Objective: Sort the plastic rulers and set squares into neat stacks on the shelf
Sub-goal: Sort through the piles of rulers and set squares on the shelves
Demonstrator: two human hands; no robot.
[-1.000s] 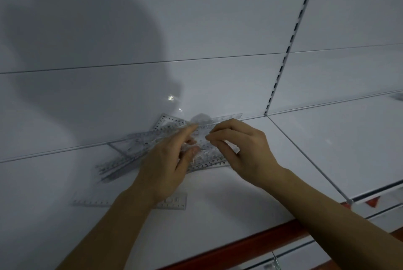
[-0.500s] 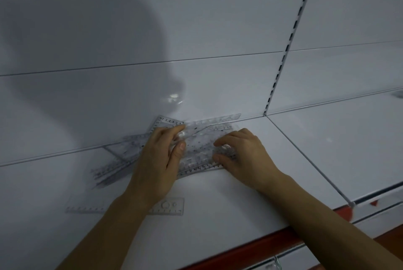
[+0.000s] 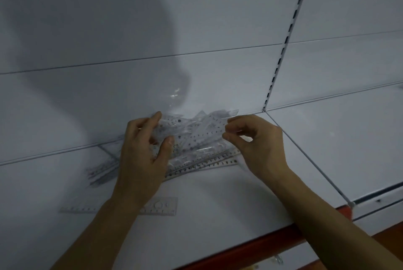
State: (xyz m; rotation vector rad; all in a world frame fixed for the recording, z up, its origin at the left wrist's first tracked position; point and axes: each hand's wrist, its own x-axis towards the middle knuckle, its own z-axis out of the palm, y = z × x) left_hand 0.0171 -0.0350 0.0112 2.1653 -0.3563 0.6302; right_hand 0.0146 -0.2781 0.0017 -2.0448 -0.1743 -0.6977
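A bundle of clear plastic rulers (image 3: pixel 194 133) is held up between both hands, a little above the white shelf (image 3: pixel 207 215). My left hand (image 3: pixel 144 156) grips its left end with fingers behind and thumb in front. My right hand (image 3: pixel 259 145) pinches its right end between thumb and fingertips. Under the bundle a pile of clear rulers and set squares (image 3: pixel 202 162) lies on the shelf against the back panel. More rulers (image 3: pixel 102 169) spread out to the left. A short clear ruler (image 3: pixel 161 205) lies alone nearer the front, partly hidden by my left wrist.
The white back panel (image 3: pixel 196 29) rises right behind the pile. A slotted upright (image 3: pixel 283 45) and a seam divide this shelf from the neighbouring shelf (image 3: pixel 340 138) on the right. A red strip (image 3: pixel 250 248) runs along the shelf's front edge.
Half a second ago both hands lay flat on the pile. They now hold a bundle of rulers by its two ends, lifted off the shelf.
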